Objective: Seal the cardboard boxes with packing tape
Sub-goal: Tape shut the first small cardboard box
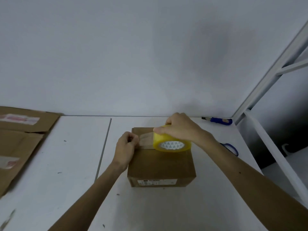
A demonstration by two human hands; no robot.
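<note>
A small brown cardboard box (160,165) stands closed on the white table (75,164), a printed label on its near side. My right hand (180,129) grips a roll of yellowish clear packing tape (171,142) over the box's top. A short strip of tape (145,139) stretches from the roll leftward across the top. My left hand (126,145) pinches the strip's free end at the box's left edge.
Flattened cardboard boxes (20,139) with old tape lie at the table's left. A blue-handled knife (218,120) lies at the back right, blue-handled scissors (230,148) behind my right forearm. A white metal shelf frame (266,80) stands on the right.
</note>
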